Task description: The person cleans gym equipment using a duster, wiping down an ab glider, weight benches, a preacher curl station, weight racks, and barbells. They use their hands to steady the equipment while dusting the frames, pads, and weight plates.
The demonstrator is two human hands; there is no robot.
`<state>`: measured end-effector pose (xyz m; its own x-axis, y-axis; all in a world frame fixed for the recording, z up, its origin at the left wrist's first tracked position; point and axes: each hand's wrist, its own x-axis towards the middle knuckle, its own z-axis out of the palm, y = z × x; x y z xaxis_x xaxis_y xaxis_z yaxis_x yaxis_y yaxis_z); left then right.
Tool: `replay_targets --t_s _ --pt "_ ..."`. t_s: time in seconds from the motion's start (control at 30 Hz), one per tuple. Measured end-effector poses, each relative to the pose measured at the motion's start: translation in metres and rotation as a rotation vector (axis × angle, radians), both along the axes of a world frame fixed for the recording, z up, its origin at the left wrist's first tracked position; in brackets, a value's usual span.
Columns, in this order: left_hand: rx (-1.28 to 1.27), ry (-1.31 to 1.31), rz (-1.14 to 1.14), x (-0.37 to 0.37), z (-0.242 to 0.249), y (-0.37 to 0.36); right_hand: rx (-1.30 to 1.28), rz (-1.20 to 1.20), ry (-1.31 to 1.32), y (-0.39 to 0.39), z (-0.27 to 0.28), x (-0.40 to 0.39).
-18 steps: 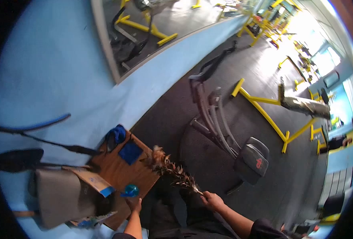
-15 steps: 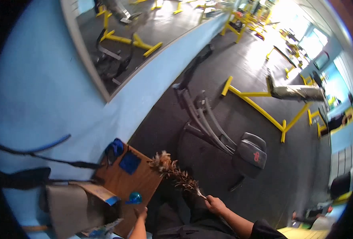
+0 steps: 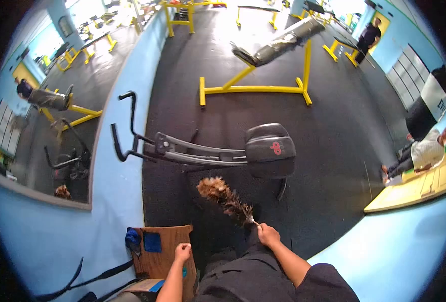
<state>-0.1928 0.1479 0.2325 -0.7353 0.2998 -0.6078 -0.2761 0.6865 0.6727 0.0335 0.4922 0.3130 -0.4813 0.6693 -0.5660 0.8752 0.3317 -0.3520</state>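
Note:
My right hand [image 3: 268, 235] is wrapped round the thin handle of a feather duster [image 3: 227, 200], whose brown feathers point forward and left over the black floor. Fluffy, lighter feathers form its tip. My left hand [image 3: 183, 251] is raised above the right side of a wooden table [image 3: 162, 236], fingers curled in and nothing visible in them. A dark blue cloth [image 3: 152, 242] lies on that table beside a blue cap-like item [image 3: 132, 238]. Part of a turquoise object [image 3: 184, 272] shows behind my left forearm.
Ahead stands a black exercise machine [image 3: 197, 153] with a padded seat [image 3: 270, 149]. Beyond it is a yellow-framed bench [image 3: 255, 89]. A mirror [image 3: 46, 136] hangs on the left blue wall. One person [image 3: 369, 38] stands far right; another person [image 3: 427, 151] sits nearer, by a yellow surface [image 3: 409, 194].
My view has swung right and levelled, so the exercise machine now lies straight ahead. My left hand has risen and its fingers have curled. The duster stays in my right hand.

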Motion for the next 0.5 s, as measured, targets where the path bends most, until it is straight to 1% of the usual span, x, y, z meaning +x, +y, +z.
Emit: replay_targets --t_s 0.07,0.1,0.13,0.17,0.2,0.23,0.27,0.3,0.33,0.37,0.43,0.47,0.5 --pt "-0.046 0.066 -0.056 -0.025 0.014 0.049 -0.054 -0.076 0.022 0.018 -0.008 -0.01" --pt "0.0 0.133 -0.065 -0.035 -0.001 0.068 -0.093 -0.128 0.059 0.031 -0.019 -0.017" --pt "0.023 0.168 -0.075 -0.038 0.009 0.095 -0.069 -0.126 0.186 0.043 -0.04 -0.019" --pt "0.038 0.213 -0.081 -0.043 0.029 0.124 -0.095 -0.129 0.182 0.051 -0.063 -0.023" --pt "0.058 0.168 -0.091 -0.038 0.038 0.143 -0.089 -0.128 0.246 0.065 -0.081 -0.029" --pt "0.087 0.132 -0.099 -0.04 0.035 0.17 -0.072 -0.126 0.319 0.088 -0.096 -0.04" --pt "0.065 0.126 -0.084 -0.038 0.005 0.178 -0.068 -0.151 0.328 0.107 -0.114 -0.049" --pt "0.043 0.097 -0.101 -0.034 -0.012 0.19 -0.088 -0.161 0.329 0.128 -0.135 -0.059" --pt "0.042 0.119 -0.11 -0.026 -0.003 0.219 -0.057 -0.162 0.355 0.155 -0.159 -0.071" --pt "-0.018 0.082 -0.134 -0.018 0.001 0.243 -0.025 -0.167 0.372 0.18 -0.181 -0.08" --pt "-0.043 0.014 -0.145 -0.002 -0.016 0.281 0.042 -0.136 0.332 0.239 -0.225 -0.103" --pt "-0.064 0.0 -0.149 0.001 -0.028 0.3 0.069 -0.06 0.42 0.273 -0.257 -0.107" --pt "-0.075 -0.061 -0.205 0.004 -0.039 0.319 0.039 -0.119 0.284 0.311 -0.246 -0.116"
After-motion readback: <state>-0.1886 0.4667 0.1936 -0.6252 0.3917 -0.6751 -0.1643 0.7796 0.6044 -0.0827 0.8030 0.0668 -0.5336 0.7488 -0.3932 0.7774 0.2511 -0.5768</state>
